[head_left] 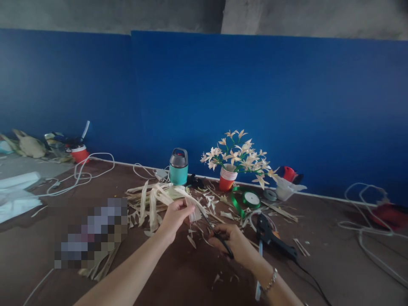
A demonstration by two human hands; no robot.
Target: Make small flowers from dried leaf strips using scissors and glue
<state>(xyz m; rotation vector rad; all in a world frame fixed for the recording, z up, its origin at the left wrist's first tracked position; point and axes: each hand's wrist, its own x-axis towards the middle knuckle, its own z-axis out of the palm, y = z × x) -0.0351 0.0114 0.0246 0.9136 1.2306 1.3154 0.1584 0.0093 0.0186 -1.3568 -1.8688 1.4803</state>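
Note:
My left hand (177, 216) pinches a pale strip of dried husk (195, 213) between thumb and fingers. In my right hand (230, 242) is a pair of scissors (219, 237) with black handles, its blades pointing up and left at the strip's edge. Whether the blades are apart I cannot make out. Behind my left hand lies a heap of dried husk strips (153, 202). Small cut pieces (210, 204) are scattered around both hands. A black glue gun (276, 238) with a cord lies to the right of my right hand.
Pale handmade flowers (244, 155) stand in stacked red paper cups (227, 178) by the blue wall (255, 93). Nearby are a teal flask (179, 168), a green ribbon spool (251, 199) and a tape roll (270, 194). White cables (81, 174) lie at the left; others lie far right.

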